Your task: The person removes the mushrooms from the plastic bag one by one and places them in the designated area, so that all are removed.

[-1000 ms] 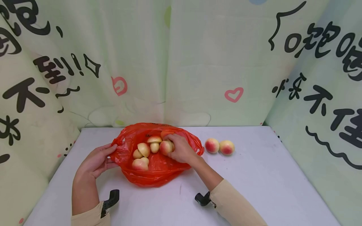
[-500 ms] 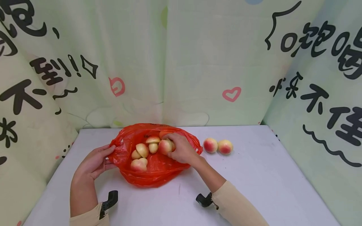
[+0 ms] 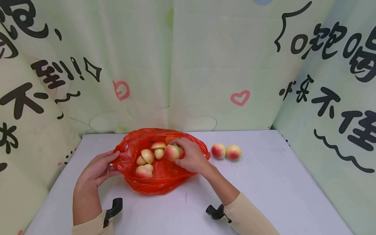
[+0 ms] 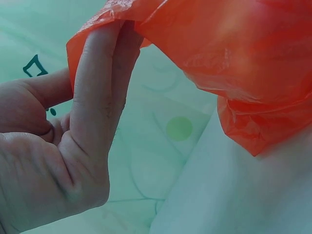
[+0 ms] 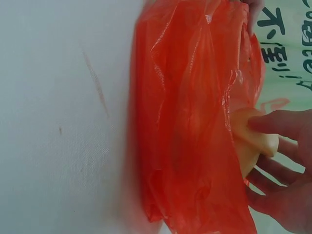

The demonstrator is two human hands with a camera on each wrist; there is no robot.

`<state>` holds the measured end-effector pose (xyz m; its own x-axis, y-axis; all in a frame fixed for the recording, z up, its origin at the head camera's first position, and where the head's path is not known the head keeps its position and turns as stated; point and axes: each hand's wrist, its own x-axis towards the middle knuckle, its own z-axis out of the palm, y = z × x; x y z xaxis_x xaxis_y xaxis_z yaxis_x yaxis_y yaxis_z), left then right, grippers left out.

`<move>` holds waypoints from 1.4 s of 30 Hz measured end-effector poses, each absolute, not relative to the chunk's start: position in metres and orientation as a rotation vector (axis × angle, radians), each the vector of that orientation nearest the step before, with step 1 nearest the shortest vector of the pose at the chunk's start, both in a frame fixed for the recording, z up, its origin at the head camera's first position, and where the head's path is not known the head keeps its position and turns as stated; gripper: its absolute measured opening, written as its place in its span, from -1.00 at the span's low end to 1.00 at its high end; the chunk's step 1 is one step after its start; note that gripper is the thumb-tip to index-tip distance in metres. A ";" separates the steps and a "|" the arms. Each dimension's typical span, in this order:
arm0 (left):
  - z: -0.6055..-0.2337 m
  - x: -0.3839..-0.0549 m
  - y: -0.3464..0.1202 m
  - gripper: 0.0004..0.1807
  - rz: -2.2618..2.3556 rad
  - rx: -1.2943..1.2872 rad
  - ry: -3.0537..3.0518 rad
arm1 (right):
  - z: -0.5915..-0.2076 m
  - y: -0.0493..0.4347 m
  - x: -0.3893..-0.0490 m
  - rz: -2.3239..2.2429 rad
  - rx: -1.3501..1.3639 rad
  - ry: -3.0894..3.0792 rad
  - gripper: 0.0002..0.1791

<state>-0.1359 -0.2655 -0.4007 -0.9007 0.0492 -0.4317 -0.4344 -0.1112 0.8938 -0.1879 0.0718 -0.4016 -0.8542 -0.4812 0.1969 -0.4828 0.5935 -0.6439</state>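
Note:
A red plastic bag [image 3: 170,182] lies on the table with its mouth spread wide. My left hand [image 3: 98,168] pinches the bag's left rim between thumb and fingers; in the left wrist view its long fingers stretch behind the film. Inside the bag are several pale yellow mushrooms [image 3: 148,156], a reddish peach-like one [image 3: 144,171] and a peach [image 3: 171,151]. At that peach is my right hand [image 3: 191,156], fingers spread loosely around its right side, with a gap at the palm. In the right wrist view the thumb still touches a yellow rounded piece [image 5: 243,129].
Two peaches, one on the left [image 3: 218,150] and one on the right [image 3: 234,152], sit side by side on the white table [image 3: 264,182], right of the bag. Something orange [image 3: 169,139] shows at the bag's back. Printed curtains [image 3: 199,65] stand behind and at both sides.
My right hand has loosened and drawn slightly right and back from the peach, which stays in the bag. Its forearm has shifted right. The left hand keeps its hold on the rim.

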 end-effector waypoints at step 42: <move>-0.401 -0.136 -0.267 -0.18 2.083 -0.439 1.825 | -0.376 0.129 -0.166 1.310 0.738 -2.643 -0.39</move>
<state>-0.1355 -0.2665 -0.4008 -0.8959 0.0483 -0.4417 -0.4442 -0.1203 0.8878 -0.1661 0.1293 -0.3762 -0.8775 -0.3774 0.2959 -0.4640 0.5123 -0.7227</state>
